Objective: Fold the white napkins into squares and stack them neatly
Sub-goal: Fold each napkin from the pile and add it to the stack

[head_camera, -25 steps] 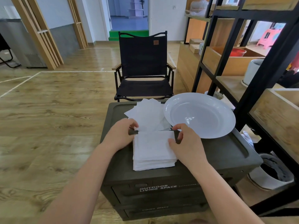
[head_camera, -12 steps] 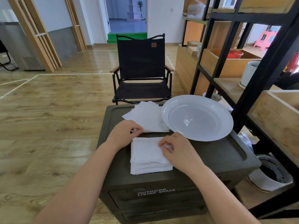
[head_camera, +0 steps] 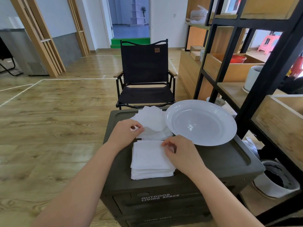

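Observation:
A neat stack of folded white napkins [head_camera: 150, 159] lies near the front of the dark green box lid [head_camera: 218, 159]. Behind it sits a loose pile of unfolded white napkins [head_camera: 151, 122]. My left hand [head_camera: 125, 132] pinches the near left edge of a napkin in the loose pile. My right hand [head_camera: 182, 153] rests on the right side of the folded stack, its curled fingertips touching the top napkin near the far right corner.
A large white plate [head_camera: 200, 122] sits on the box's right rear, close to my right hand. A black folding chair [head_camera: 145, 74] stands behind the box. A black and wood shelf unit [head_camera: 255, 66] rises on the right, with a white bucket [head_camera: 277, 179] below.
My left hand has left the folded stack's far corner and gone up to the loose pile. My right hand slid onto the stack's top right part.

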Motion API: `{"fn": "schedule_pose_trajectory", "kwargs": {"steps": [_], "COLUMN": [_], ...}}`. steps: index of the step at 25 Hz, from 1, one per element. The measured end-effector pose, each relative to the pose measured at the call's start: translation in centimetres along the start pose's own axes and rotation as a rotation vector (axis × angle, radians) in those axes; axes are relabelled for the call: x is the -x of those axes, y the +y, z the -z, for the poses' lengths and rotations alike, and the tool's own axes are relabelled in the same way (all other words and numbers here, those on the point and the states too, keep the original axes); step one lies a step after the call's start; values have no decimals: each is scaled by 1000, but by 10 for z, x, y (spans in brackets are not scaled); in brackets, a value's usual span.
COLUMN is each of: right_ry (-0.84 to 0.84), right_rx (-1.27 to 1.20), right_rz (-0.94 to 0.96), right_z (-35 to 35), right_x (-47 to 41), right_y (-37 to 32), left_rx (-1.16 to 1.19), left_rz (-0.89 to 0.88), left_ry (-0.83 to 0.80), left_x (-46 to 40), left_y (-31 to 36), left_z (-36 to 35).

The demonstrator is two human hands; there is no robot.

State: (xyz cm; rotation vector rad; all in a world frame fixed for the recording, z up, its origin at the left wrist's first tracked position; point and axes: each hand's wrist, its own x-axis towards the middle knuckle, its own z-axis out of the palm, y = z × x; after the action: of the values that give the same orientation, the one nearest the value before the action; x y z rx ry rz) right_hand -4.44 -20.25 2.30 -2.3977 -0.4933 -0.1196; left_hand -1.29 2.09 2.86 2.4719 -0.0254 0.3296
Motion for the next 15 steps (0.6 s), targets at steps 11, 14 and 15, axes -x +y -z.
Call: {"fn": "schedule_pose_trajectory", "kwargs": {"steps": [11, 14, 15], "right_ry": [-106, -200, -196], "right_rx": [-368, -598, -652], "right_rz": [68, -16, -58], "right_z": [45, 54, 53], "right_x": [-33, -24, -22], "right_y": [-42, -56, -57], "left_rx": [256, 751, 932], "left_rz": [-196, 222, 391], "left_ry": [23, -48, -161], "left_x": [16, 13, 17], "left_y": [82, 83, 80], "left_z": [92, 87, 80]}}
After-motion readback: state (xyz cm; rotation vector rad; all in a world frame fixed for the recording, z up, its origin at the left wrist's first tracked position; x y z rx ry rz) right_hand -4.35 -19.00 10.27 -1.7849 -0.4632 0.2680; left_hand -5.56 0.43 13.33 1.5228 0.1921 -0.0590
